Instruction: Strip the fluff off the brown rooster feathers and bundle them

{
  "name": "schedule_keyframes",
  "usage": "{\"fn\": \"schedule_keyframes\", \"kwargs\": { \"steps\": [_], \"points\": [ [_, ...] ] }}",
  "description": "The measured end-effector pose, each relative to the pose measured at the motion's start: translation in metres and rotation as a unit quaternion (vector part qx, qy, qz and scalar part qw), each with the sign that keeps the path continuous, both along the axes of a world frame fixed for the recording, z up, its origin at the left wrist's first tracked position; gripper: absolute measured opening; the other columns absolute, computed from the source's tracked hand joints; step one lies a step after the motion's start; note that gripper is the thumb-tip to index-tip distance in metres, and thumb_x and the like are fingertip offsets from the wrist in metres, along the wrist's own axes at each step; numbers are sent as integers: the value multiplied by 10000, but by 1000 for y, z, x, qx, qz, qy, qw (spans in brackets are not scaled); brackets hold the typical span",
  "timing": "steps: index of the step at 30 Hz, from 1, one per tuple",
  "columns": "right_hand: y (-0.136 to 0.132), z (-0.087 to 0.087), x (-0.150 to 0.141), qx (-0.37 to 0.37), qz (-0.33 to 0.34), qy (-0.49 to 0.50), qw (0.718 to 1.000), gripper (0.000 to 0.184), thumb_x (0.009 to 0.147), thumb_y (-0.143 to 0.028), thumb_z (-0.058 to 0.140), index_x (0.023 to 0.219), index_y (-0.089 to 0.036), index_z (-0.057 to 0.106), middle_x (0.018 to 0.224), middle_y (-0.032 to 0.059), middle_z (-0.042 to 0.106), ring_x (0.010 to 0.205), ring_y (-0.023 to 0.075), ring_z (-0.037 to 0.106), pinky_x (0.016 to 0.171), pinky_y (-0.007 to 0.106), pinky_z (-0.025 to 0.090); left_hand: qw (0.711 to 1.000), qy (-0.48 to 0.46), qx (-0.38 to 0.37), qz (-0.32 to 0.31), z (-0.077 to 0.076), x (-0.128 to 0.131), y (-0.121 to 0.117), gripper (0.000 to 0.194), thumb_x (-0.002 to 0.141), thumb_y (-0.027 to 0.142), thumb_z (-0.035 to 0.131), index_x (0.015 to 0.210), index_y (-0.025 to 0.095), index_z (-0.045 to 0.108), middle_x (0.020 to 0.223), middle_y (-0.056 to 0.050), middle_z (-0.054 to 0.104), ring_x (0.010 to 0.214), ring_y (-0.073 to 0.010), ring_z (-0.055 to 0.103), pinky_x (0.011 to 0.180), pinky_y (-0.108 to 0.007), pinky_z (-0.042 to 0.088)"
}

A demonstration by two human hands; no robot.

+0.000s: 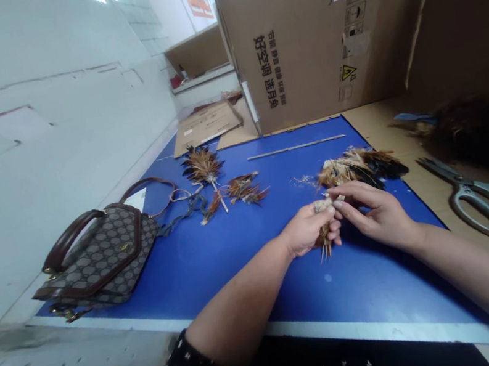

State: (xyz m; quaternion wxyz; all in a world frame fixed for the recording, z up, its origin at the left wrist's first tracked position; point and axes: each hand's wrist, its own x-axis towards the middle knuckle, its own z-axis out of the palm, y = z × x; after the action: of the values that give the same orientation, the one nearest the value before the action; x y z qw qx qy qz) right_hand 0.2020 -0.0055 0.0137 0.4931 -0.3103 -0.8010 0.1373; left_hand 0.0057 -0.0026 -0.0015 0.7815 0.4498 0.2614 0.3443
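My left hand [309, 229] is closed around a small bunch of brown feathers [325, 243], whose tips hang below the fist. Pale, fluffy feather bases show at the top of the grip. Against that pale end my right hand [373, 208] has its thumb and fingertips pinched; the exact bit between them is too small to make out. Just beyond the right hand lies a pile of tan, brown and black feathers [354, 166]. Farther left, a feather duster [202, 166] with a thin stick rests beside some loose brown feathers [245, 188].
Large scissors [475, 188] lie on the bare cardboard at right, near a dark bundle [483, 127]. A patterned handbag [110, 252] stands at left. A thin stick [297, 146] lies toward the back of the blue mat [219, 256], before a big cardboard box [296, 43].
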Motion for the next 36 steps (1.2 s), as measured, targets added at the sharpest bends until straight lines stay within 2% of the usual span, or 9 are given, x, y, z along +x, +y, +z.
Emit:
{"fn": "schedule_keyframes", "kwargs": {
  "steps": [12,15,18,21,24,27,30,33,36],
  "points": [
    [3,-3,1,-22,53,0,998,280,1011,-155,642,1228,-291,756,1121,77,765,1045,240,743,937,417,620,1000,23,7,6,-2,-1,0,558,784,609,852,935,129,610,709,14,593,569,-111,585,645,-324,586],
    [4,-1,4,-22,37,0,999,263,1016,-173,634,1217,-288,758,1125,79,766,1045,242,745,944,414,617,1000,14,4,19,1,0,0,539,796,599,847,930,138,602,709,14,591,580,-114,584,657,-332,596],
    [10,-1,11,-16,-11,-7,1000,212,1022,-204,623,1170,-266,762,1108,91,762,1028,245,745,935,408,613,998,-10,-3,61,6,-1,0,499,815,566,846,932,157,584,691,37,541,560,-94,525,620,-305,573],
    [16,-3,20,-29,-35,-73,996,167,1022,-241,613,1098,-243,762,1050,94,746,956,239,742,888,391,609,990,-33,-25,137,11,-4,3,448,852,517,836,922,177,553,645,83,419,492,-50,364,497,-201,417],
    [18,-8,25,-57,-52,-189,979,172,1019,-267,598,1055,-235,763,1009,83,720,874,224,732,802,358,599,976,-48,-40,210,13,-6,6,412,895,490,806,921,194,522,631,100,340,471,-41,278,455,-168,266],
    [16,-11,25,-63,-94,-291,950,190,1014,-281,589,1078,-247,766,1052,82,712,866,226,731,702,328,564,966,-47,-44,250,13,-7,9,421,904,498,795,909,208,490,632,102,332,461,-41,265,444,-172,223],
    [14,-13,22,-62,-123,-339,931,209,1037,-305,554,1057,-243,753,1058,87,701,847,231,725,627,319,515,964,-32,-46,259,11,-7,10,470,882,539,807,889,215,466,628,106,330,450,-38,250,431,-175,193],
    [15,-11,19,-64,-130,-309,940,211,1055,-327,527,1036,-231,714,1035,89,687,807,226,703,623,329,503,966,-24,-38,256,10,-6,9,557,813,576,859,868,228,428,617,117,322,438,-29,234,424,-172,165],
    [17,-8,18,-52,-127,-204,969,176,1048,-332,539,987,-224,664,983,90,684,813,231,682,706,350,534,967,-12,-15,253,11,-6,7,620,705,523,950,869,233,427,596,130,327,425,-19,235,422,-165,150]
  ]
}}
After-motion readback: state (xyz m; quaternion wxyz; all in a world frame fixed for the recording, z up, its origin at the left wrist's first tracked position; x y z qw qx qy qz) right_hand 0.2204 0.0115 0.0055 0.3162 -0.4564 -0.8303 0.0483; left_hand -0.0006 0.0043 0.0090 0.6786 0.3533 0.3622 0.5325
